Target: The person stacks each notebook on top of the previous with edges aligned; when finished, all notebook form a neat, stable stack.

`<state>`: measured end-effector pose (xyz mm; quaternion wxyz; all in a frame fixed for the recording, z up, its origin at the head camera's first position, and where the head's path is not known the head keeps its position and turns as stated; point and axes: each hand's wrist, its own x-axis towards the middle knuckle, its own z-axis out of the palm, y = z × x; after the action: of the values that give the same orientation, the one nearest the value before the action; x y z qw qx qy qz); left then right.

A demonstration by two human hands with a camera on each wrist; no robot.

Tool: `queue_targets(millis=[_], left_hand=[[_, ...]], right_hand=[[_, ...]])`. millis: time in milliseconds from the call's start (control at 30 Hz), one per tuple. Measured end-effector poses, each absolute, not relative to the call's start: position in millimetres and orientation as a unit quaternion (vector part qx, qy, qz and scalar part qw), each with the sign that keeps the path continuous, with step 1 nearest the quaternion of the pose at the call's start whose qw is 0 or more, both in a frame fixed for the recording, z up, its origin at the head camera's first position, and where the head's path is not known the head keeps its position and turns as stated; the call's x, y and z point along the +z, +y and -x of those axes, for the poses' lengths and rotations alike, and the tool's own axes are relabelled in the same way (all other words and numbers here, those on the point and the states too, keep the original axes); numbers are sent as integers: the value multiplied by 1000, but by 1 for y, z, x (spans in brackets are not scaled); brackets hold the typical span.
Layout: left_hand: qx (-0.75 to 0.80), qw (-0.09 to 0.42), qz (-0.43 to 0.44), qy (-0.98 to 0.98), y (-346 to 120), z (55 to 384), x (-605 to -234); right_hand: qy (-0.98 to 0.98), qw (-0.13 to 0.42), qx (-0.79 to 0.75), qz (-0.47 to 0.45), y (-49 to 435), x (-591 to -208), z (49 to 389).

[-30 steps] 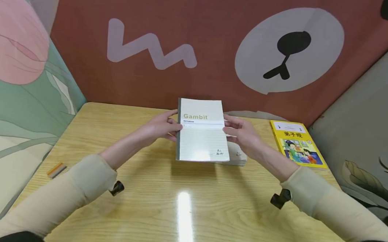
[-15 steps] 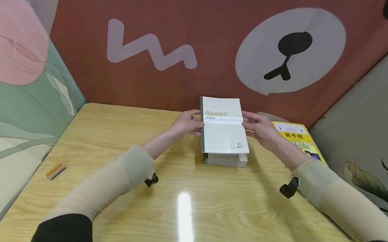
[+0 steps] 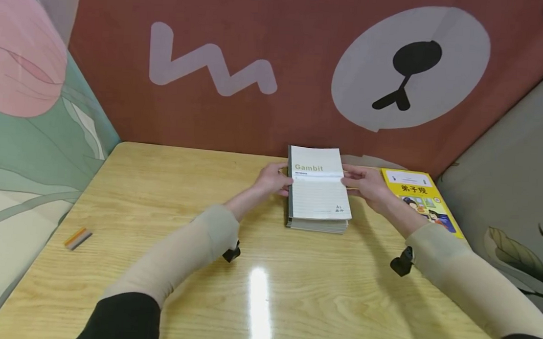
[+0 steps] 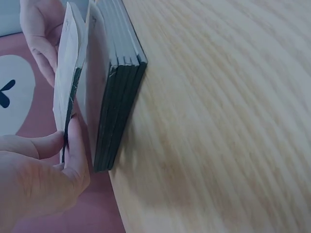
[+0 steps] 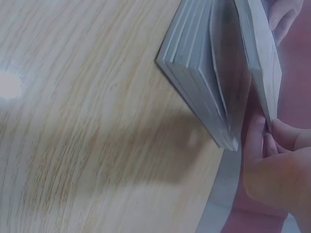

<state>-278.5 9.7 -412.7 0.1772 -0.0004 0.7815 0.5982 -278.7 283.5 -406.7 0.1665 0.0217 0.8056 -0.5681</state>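
A white notebook with a dark spine and the word "Gambit" on its cover is held between both hands. My left hand pinches its spine edge, thumb on the cover and fingers beneath, as the left wrist view shows. On the opposite edge my right hand pinches it the same way. Just under it lies a stack of similar notebooks, spines lined up on the left. In both wrist views a narrow wedge-shaped gap shows between the held notebook and the stack, whose top cover lifts slightly.
To the right lies a yellow picture book with Chinese characters, partly behind the right forearm. A small orange and grey object rests near the left edge of the wooden table. A printed red wall rises behind the table.
Both hands have carried the notebook to the right, from beside the stack to over it, and then lowered it close to the stack's top.
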Motion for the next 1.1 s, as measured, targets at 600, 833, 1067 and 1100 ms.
queue_targets(millis=[600, 833, 1067, 1100], left_hand=[[386, 162, -33, 908, 24, 292, -425], [373, 159, -41, 913, 25, 290, -426], [369, 167, -45, 913, 26, 290, -427], [371, 168, -46, 912, 26, 289, -427]], right_hand=[[880, 136, -455, -2, 277, -424, 282], [889, 134, -438, -1, 275, -425, 281], [892, 135, -431, -1, 275, -426, 280], [892, 135, -432, 0, 275, -426, 279]])
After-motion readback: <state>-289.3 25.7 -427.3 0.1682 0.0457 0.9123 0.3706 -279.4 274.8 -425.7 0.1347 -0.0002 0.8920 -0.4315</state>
